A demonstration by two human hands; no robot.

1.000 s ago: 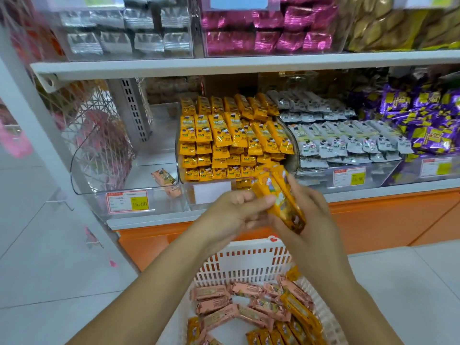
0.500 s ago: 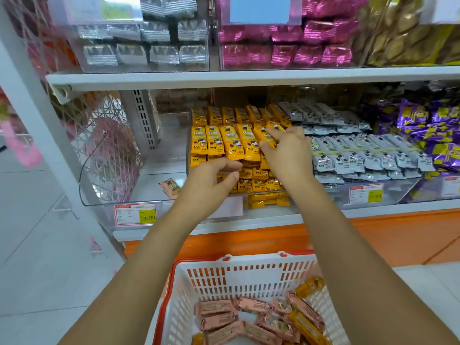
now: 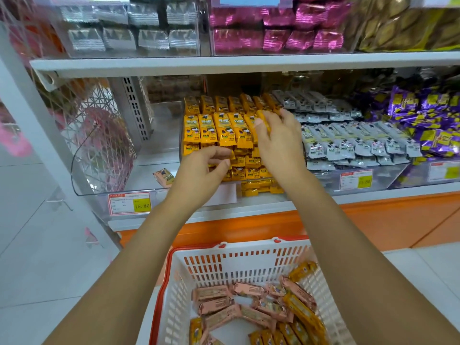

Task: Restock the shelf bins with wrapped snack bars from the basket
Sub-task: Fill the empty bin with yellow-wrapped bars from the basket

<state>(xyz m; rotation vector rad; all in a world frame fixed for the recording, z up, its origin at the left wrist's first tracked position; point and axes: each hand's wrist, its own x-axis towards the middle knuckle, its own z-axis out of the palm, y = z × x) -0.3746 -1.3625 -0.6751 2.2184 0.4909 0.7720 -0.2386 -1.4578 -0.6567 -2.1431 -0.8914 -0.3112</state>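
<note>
A clear shelf bin holds stacked yellow snack bars [image 3: 219, 128]. My right hand [image 3: 280, 143] reaches onto the stack's top right and grips a few yellow bars between thumb and fingers. My left hand [image 3: 199, 173] is at the front of the same stack, its fingers loosely curled and its fingertips touching the bar ends; I see nothing held in it. Below my arms stands the white basket [image 3: 249, 263] with a red rim. Inside it lie pink wrapped bars [image 3: 216, 295] and more yellow bars [image 3: 301, 310].
The clear bin [image 3: 104, 192] on the left holds a single pink bar [image 3: 163, 176]. Grey bars [image 3: 348, 143] and purple packs [image 3: 435, 120] fill the bins to the right. An upper shelf [image 3: 224, 63] carries silver, magenta and gold packs. Price tags line the shelf's front edge.
Both hands carried the yellow bars up from over the basket to the yellow stack. In the last half second the right hand spread over the stack's top; the left stayed at its front.
</note>
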